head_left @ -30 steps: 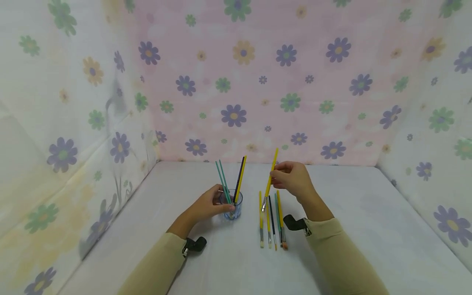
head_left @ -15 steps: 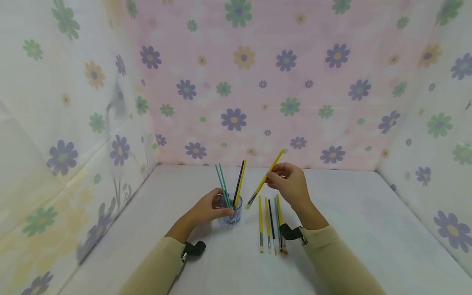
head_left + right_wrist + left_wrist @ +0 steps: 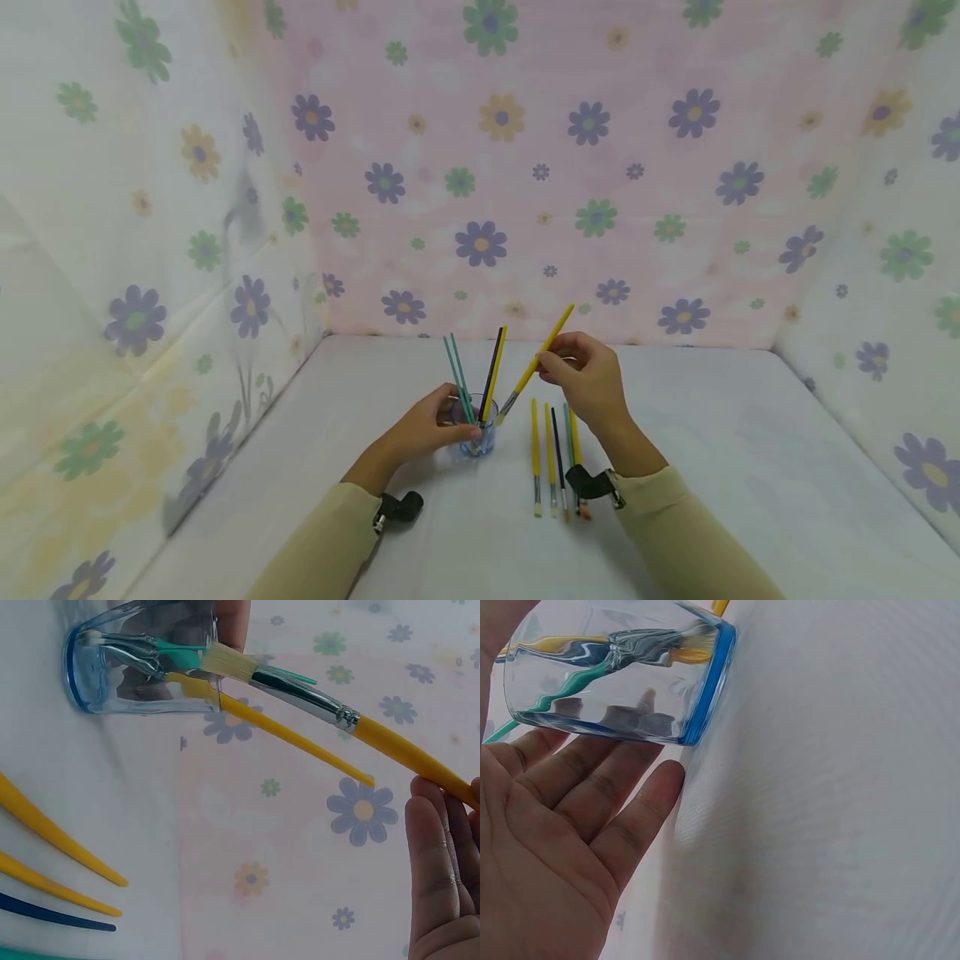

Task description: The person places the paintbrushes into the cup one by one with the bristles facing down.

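A clear glass (image 3: pixel 486 440) with a blue-tinted base stands on the table, and my left hand (image 3: pixel 423 429) holds it from the left, fingers behind and thumb in front. Two teal paintbrushes (image 3: pixel 460 379), a dark one (image 3: pixel 490 379) and a yellow one (image 3: pixel 497 367) lean in it, bristles down. My right hand (image 3: pixel 592 379) pinches another yellow paintbrush (image 3: pixel 543 352) by its handle. This brush slants down to the left; in the right wrist view its pale bristles (image 3: pixel 229 661) are at the glass's rim. The left wrist view shows bristles (image 3: pixel 691 654) inside the glass.
Several paintbrushes lie side by side on the white table (image 3: pixel 675 517) right of the glass, including yellow (image 3: pixel 536 442) and dark (image 3: pixel 558 450) ones, bristles toward me. My right forearm partly covers them. Flowered cloth (image 3: pixel 540 208) walls stand behind and at both sides.
My right hand has moved slightly left and tilted the yellow paintbrush, bringing its bristles from above the lying brushes to the glass's rim. My left hand keeps its hold on the glass.
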{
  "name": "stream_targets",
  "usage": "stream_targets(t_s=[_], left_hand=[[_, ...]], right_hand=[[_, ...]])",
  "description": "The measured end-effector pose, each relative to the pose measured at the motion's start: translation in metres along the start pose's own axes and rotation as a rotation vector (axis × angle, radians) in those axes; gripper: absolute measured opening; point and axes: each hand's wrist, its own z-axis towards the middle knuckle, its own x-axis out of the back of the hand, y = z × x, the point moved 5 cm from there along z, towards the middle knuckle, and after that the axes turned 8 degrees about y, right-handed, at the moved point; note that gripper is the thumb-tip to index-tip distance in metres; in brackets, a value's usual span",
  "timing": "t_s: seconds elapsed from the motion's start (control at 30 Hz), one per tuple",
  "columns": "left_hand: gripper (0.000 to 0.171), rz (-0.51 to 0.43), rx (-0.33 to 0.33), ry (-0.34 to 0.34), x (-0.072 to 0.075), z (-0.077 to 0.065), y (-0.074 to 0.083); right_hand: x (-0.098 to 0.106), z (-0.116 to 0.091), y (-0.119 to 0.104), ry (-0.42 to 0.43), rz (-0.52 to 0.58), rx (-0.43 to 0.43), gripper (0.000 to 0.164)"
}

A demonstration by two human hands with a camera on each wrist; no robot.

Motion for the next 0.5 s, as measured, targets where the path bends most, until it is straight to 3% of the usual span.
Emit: stream_targets(t_s=[0.33,0.5], left_hand=[[0.068,0.032,0.01,0.015,0.0015,0.0,0.0009],[0.071,0.031,-0.001,0.002,-0.0008,0.0029,-0.0024]], right_hand=[[-0.004,-0.0005,0.0044,-0.003,0.009,-0.015,0.023],[-0.0037,-0.0037,-0.0022,0.015,0.012,0.027,0.021]])
